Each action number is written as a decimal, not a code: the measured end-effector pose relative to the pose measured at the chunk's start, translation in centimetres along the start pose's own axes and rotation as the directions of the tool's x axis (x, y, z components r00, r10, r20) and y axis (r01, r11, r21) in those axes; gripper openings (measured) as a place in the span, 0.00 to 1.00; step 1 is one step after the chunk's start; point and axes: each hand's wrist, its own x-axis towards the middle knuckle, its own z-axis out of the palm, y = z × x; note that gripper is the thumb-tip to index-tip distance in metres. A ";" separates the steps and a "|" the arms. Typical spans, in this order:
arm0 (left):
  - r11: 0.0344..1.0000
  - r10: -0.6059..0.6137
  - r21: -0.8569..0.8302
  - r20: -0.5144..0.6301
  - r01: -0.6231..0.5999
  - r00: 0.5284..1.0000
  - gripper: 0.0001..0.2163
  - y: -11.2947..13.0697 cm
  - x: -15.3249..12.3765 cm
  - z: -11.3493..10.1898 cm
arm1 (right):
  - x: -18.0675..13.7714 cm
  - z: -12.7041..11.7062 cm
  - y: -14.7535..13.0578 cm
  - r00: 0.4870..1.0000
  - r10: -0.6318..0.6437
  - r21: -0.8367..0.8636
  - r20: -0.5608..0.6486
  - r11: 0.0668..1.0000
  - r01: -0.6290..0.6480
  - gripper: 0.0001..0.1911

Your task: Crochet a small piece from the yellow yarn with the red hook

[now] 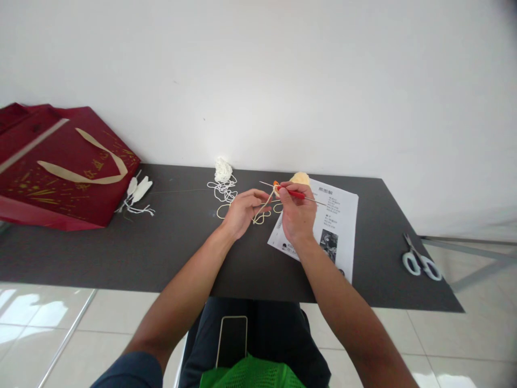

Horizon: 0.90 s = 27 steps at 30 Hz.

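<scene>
My right hand [299,210] is closed around the red handle of a crochet hook [298,194], whose thin metal ends stick out on both sides. To its left, my left hand [245,211] has its fingers bent around a strand of pale yellow yarn [262,209]. This strand runs up to a small piece of work with an orange bit [276,184] on it, close by the right fingertips. Details of that piece are too small to make out. Loose loops of the yarn lie on the table under the hands, and a pale yellow yarn ball [300,178] sits just behind the right hand.
Printed sheets [343,215] lie partly under my right forearm on the dark table [181,242]. Scissors [420,261] rest near the right edge. White yarn [223,171] is at the back, white crocheted pieces [139,189] and a red gift bag [68,172] at left. A phone [231,339] lies on my lap.
</scene>
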 end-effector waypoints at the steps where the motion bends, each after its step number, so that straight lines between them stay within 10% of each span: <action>1: 0.998 -0.016 -0.065 -0.044 0.013 0.999 0.11 0.1 0.0 0.1 | 0.0 0.0 0.0 1.000 -0.004 -0.005 -0.003 1.000 0.004 0.11; 16: 0.852 0.118 -0.458 -0.301 -0.252 0.946 0.28 0.4 0.4 -0.7 | -1.5 0.7 0.1 0.999 -0.025 0.016 0.020 1.000 0.025 0.09; 27: 0.894 0.403 0.192 0.051 -0.405 0.914 0.12 -1.9 0.2 -0.2 | -1.5 0.7 0.4 0.999 -0.034 0.025 0.028 0.999 0.033 0.10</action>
